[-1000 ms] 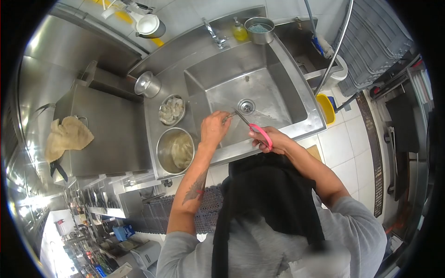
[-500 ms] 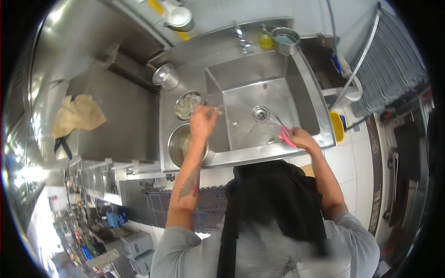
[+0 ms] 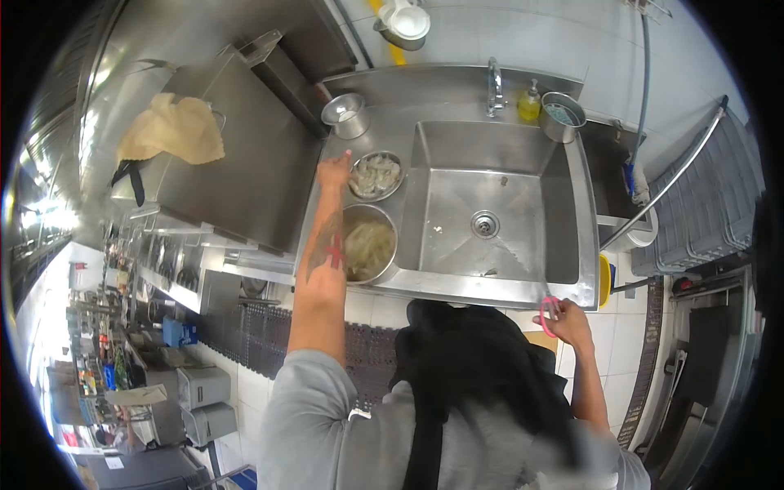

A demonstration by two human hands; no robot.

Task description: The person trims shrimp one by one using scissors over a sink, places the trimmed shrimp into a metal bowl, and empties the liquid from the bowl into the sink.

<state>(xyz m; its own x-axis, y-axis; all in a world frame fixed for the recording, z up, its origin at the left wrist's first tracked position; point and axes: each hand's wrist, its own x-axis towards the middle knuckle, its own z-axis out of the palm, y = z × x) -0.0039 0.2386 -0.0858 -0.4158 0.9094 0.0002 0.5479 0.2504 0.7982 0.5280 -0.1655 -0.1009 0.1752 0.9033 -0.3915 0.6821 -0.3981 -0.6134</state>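
Observation:
My left hand (image 3: 333, 171) is at the left rim of a shallow metal bowl (image 3: 357, 190). One finger is stretched out and the others are partly hidden; I see nothing held in it. Pale, greyish pieces that look like shrimp (image 3: 376, 175) fill the bowl. Below it on the counter, under my forearm, stands a deeper metal pot (image 3: 395, 245) with yellowish-grey contents. Over the sink's front right edge, my right hand (image 3: 569, 323) is closed around the pink handles of scissors (image 3: 545, 317). Their blades point away from me and are hard to make out.
The steel sink (image 3: 457, 192) has a drain and small scraps on its floor. A tap (image 3: 495, 88), a soap bottle (image 3: 529, 101) and a metal pot (image 3: 563, 118) line its back. A metal container (image 3: 346, 116) stands back left; a tan cloth (image 3: 173, 131) lies further left.
My left hand has moved from beside the sink's left wall to the left of the shallow bowl. My right hand has drawn the scissors back from over the basin to its front right corner.

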